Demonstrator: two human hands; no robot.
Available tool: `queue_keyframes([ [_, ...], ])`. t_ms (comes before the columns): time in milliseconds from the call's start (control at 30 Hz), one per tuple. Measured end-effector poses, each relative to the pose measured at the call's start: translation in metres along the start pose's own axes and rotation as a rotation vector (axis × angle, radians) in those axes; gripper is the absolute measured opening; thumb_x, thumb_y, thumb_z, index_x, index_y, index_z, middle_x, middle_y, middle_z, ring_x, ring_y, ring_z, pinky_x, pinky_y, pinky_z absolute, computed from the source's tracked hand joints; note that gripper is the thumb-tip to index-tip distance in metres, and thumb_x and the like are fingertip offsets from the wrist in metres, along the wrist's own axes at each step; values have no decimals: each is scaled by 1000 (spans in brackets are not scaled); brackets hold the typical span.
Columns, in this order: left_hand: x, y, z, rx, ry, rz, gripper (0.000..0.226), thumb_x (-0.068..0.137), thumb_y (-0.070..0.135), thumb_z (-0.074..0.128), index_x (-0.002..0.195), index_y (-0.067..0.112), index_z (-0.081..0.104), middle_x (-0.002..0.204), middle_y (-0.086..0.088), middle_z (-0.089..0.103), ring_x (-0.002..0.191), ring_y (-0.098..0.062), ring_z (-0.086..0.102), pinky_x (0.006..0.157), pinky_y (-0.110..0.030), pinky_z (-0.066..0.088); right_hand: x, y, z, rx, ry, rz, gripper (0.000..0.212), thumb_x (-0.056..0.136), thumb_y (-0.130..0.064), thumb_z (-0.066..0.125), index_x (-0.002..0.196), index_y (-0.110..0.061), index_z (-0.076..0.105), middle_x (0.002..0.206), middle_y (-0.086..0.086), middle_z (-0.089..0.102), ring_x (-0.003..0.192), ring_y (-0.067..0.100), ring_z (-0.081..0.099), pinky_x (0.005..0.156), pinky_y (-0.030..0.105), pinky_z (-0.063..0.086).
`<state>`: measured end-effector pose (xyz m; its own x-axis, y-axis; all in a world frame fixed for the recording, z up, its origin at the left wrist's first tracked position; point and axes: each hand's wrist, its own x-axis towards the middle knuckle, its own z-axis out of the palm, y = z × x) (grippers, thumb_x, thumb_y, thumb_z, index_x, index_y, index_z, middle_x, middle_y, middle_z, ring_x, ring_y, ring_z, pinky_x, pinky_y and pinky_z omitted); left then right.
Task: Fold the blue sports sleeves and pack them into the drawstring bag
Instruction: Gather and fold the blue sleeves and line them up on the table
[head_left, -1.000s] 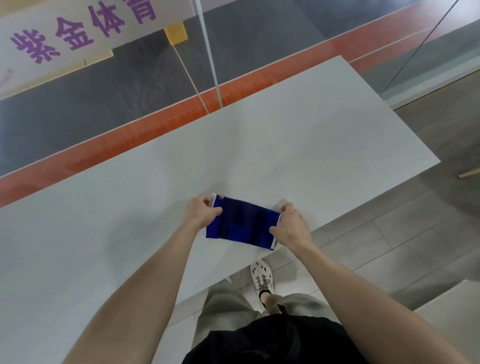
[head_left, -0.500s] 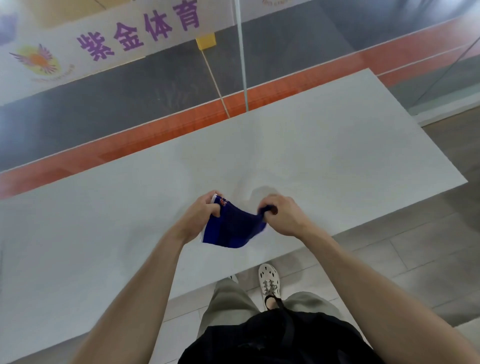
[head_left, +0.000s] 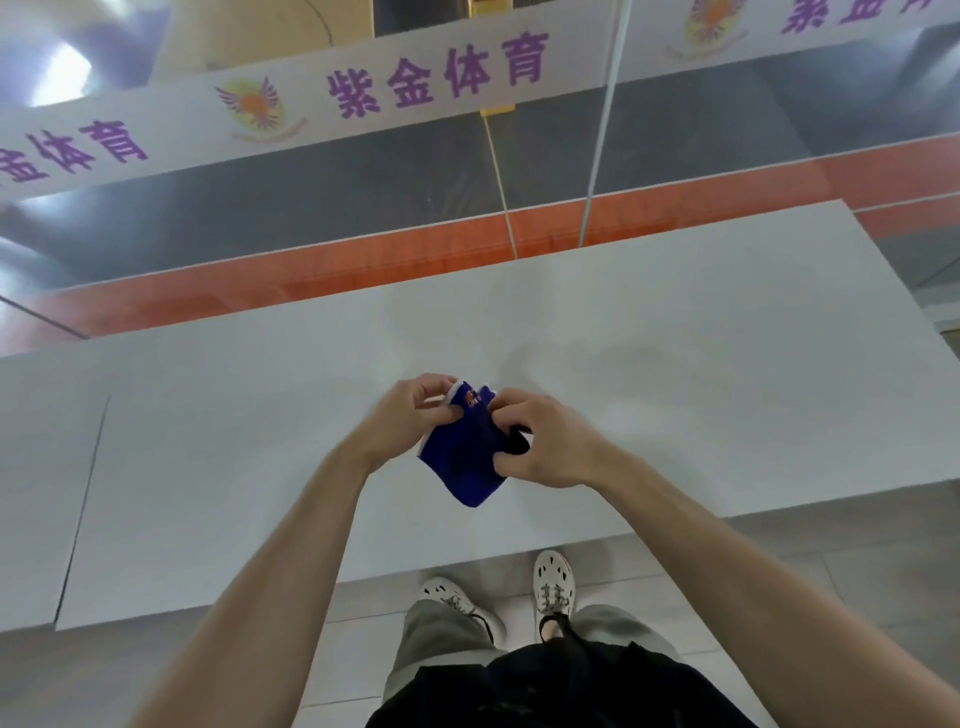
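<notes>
1. One blue sports sleeve (head_left: 465, 457) is held doubled over above the white table (head_left: 675, 395), near its front edge; whether the lowest corner touches the surface cannot be told. A white trim and a small orange-red mark show at the top edge.
2. Left hand (head_left: 410, 415) is closed on the sleeve's upper left edge, fingertips pinching the trim.
3. Right hand (head_left: 550, 441) is closed on the right side, thumb and fingers gripping the fabric; something dark shows at the palm.
4. Beyond the table: an orange floor band (head_left: 311, 275) and a white banner (head_left: 363, 98) with purple characters.
5. Below: two white perforated shoes (head_left: 555, 582) on grey tile.
</notes>
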<state>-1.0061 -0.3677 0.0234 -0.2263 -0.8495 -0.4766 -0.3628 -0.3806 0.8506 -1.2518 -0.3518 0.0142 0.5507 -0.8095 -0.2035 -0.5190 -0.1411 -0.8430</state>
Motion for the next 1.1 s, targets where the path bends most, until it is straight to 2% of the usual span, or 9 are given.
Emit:
queue_keyframes([
  [100,-13,-5,-18,-136,-67,-21,19,101,16,63,114,10,75,125,-9,79,112,-31,73,98,-48,57,13,-23,11,62,-3,-43,18,81,-7,74,75,-3,58,115,-5,61,75,8,57,68,20,48],
  [233,-30,-19,-44,-291,-103,-75,15,92,19,57,98,14,70,107,-17,70,99,-37,63,86,-51,49,33,-48,28,174,33,-11,14,76,-17,70,77,-7,61,119,-7,62,83,12,64,70,22,52],
  [367,-45,-37,-76,-340,3,-66,25,102,12,56,120,5,71,124,-27,72,111,-37,66,99,-52,52,52,-57,55,394,261,277,29,81,-24,74,108,-23,64,121,-4,70,101,19,76,86,45,68],
  [467,-57,-51,-100,-265,61,-57,23,112,14,57,132,3,63,127,-20,76,114,-38,73,98,-49,59,62,-68,77,624,232,481,55,92,-20,86,137,-21,54,123,5,74,102,24,80,83,45,70],
  [567,-71,-64,-123,-271,82,-51,25,113,19,60,138,19,58,125,-11,79,112,-32,77,93,-45,64,74,-84,102,683,175,473,32,98,-13,83,128,-10,72,113,7,84,99,25,83,80,43,70],
  [667,-87,-80,-144,-256,38,-67,46,112,17,64,151,36,48,130,-5,79,116,-24,78,92,-43,66,90,-95,127,606,267,436,21,99,-13,81,119,-13,79,106,0,86,100,23,83,85,48,70],
  [800,-100,-99,-160,-224,147,-54,57,108,18,71,154,35,44,136,-7,75,115,-27,79,86,-45,69,105,-113,154,695,223,501,34,95,-20,86,125,-15,72,114,4,83,103,25,82,84,46,70],
  [900,-110,-108,-166,-219,257,-57,64,106,19,74,155,42,40,134,-7,73,114,-29,78,85,-49,70,109,-115,173,582,129,539,38,96,-16,85,130,-11,70,117,5,81,104,26,81,88,48,69],
  [1100,-133,-131,-180,-238,310,-123,66,105,17,73,159,38,40,134,-6,75,115,-25,79,96,-51,67,132,-118,197,384,109,507,23,95,-21,85,113,-28,71,110,1,81,101,26,79,90,54,67],
])
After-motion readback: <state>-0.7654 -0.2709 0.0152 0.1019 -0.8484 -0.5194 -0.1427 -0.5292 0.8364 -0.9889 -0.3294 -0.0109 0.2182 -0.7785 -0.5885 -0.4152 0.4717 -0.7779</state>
